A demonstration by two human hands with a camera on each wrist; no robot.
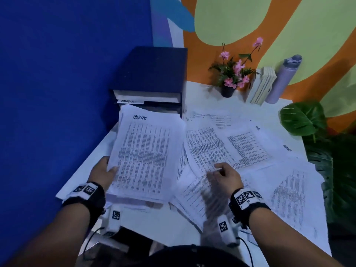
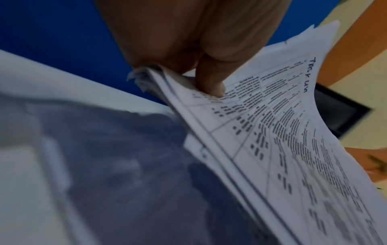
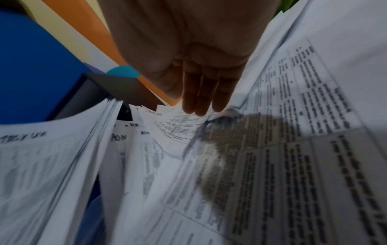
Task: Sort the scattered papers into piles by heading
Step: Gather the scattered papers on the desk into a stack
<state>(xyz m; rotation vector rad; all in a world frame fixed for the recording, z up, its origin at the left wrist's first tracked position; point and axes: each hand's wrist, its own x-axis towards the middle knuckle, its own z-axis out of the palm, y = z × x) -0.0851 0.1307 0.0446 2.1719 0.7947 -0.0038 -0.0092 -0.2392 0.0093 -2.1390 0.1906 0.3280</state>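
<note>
Step in hand: gathering sheets with the handwritten "TASK LIST" heading into one held bundle, judging by the top sheet.
Left hand: left hand [image 1: 104, 171] grips the thick stack of white printed sheets [image 1: 143, 157] at its near left corner, thumb [image 2: 210, 82] pressed on the top page, fingers hidden underneath; the stack is lifted over the desk's left edge.
Right hand: right hand [image 1: 225, 177] has its fingers [image 3: 201, 97] straight and together, tips touching the loose white printed papers [image 1: 237, 149] spread over the middle of the white desk [image 1: 84, 170]; it clasps nothing.
Remaining papers: overlapping sheets cover the desk from the middle to the right edge; a few handwritten headings show, most too blurred to read.
Far left corner: dark blue drawer box [image 1: 152, 78] with a labelled tab at its front.
Far edge: pink potted flowers [image 1: 233, 70], pale upright books [image 1: 262, 85], lilac bottle [image 1: 283, 79].
Next move, as a judgement: slide or peel one sheet free with the right fingertips, read its heading, then add it to the held stack or start another pile; thin overlapping sheets may drag neighbours along.
</note>
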